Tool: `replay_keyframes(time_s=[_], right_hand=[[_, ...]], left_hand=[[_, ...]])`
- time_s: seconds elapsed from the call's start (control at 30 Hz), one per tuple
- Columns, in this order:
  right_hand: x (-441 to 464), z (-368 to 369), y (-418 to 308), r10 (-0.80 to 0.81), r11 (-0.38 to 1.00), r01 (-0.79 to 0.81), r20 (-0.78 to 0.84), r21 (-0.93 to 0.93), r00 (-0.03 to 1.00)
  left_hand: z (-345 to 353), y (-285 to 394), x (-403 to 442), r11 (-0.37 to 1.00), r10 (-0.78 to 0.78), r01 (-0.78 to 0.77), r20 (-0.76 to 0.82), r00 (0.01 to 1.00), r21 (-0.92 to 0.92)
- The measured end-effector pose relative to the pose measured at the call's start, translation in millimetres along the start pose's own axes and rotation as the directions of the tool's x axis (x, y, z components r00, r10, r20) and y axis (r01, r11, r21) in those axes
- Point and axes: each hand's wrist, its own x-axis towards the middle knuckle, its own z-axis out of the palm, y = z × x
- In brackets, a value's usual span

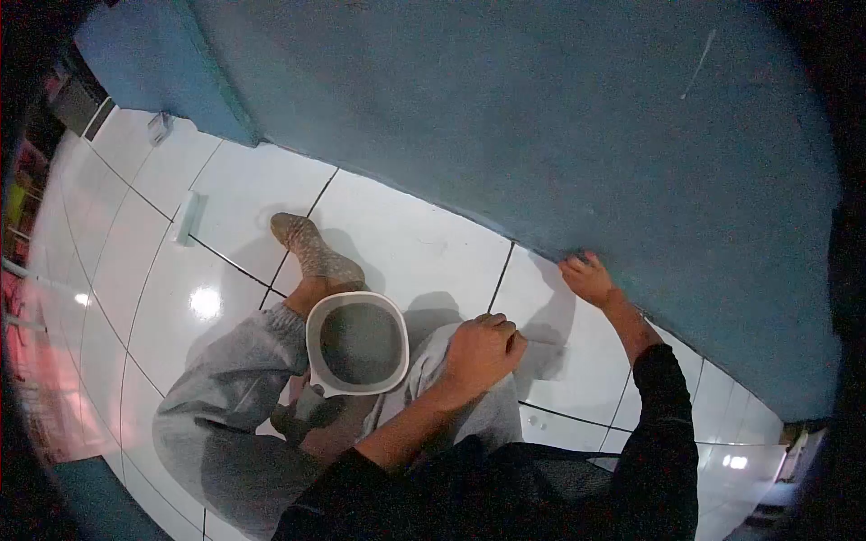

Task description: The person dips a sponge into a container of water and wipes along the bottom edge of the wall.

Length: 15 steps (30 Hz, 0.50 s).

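My left hand (487,352) is closed in a loose fist over my raised knee, and whatever its fingers may hold is hidden. At the foot of the blue-grey wall (541,117), my right hand (591,278) presses its curled fingers against the surface just above the floor. Something small and dark shows at those fingertips, too indistinct to name. A white plastic dipper (403,347) with grey liquid or paste in it stands between my legs, left of my left hand. Its handle points down toward me.
White floor tiles (406,230) with dark joints run along the wall. My sock-covered foot (316,252) lies beyond the dipper. A pale, bar-shaped object (186,218) is on the tiles to the left, and a small packet-like item (160,128) lies near the wall's corner.
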Motion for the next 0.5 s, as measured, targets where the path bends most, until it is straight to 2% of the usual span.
replay_keyframes(time_s=[0.07,0.13,0.27,0.33,0.47,0.5], right_hand=[[5.5,0.8,1.3,-0.016,0.999,0.017,-0.026,0.028,1.0],[26.4,4.3,3.2,-0.047,0.987,0.062,-0.105,0.148,0.993],[59.1,1.0,4.7,-0.077,0.994,0.082,-0.071,0.076,0.994],[60.2,-7.5,11.0,-0.194,0.98,0.196,-0.099,0.013,0.976],[81.0,-8.6,7.9,-0.062,0.992,0.075,-0.133,0.1,0.989],[98.9,-14.7,8.7,-0.049,0.995,0.064,-0.198,0.071,0.979]], left_hand=[[1.6,1.2,-0.3,1.0,0.011,-0.011,0.001,1.0,-0.003],[0.6,0.3,-0.1,1.0,0.02,-0.02,-0.003,1.0,0.005],[0.4,1.2,1.1,1.0,-0.01,0.01,0.007,1.0,0.028],[2.3,2.5,1.0,1.0,-0.013,0.013,0.017,1.0,0.015],[0.7,4.9,1.8,0.999,-0.007,0.007,0.026,1.0,0.031],[-1.5,5.4,1.3,0.999,-0.018,0.015,0.056,0.998,0.048]])
